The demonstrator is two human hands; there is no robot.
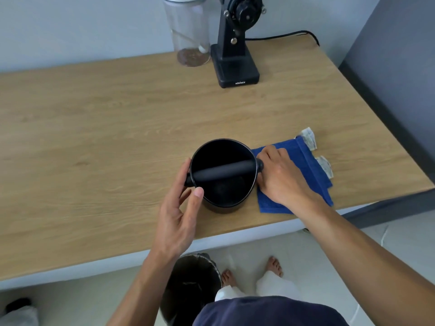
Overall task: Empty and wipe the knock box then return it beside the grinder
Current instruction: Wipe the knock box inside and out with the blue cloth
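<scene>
A: Where's the box (223, 177)?
B: Upright on the table (94, 128), near its front edge, well apart from the grinder (233, 43).
A: The hands?
B: Left (179, 208) cups its side, fingers loose. Right (280, 175) rests on the cloth (310, 161), fingertips at the bar's end.

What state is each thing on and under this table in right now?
knock box: upright, bar in place
blue cloth: flat under the right hand
left hand: open, cupping the box
jar: lidded, nearly empty
grinder: upright
bin: open
</scene>
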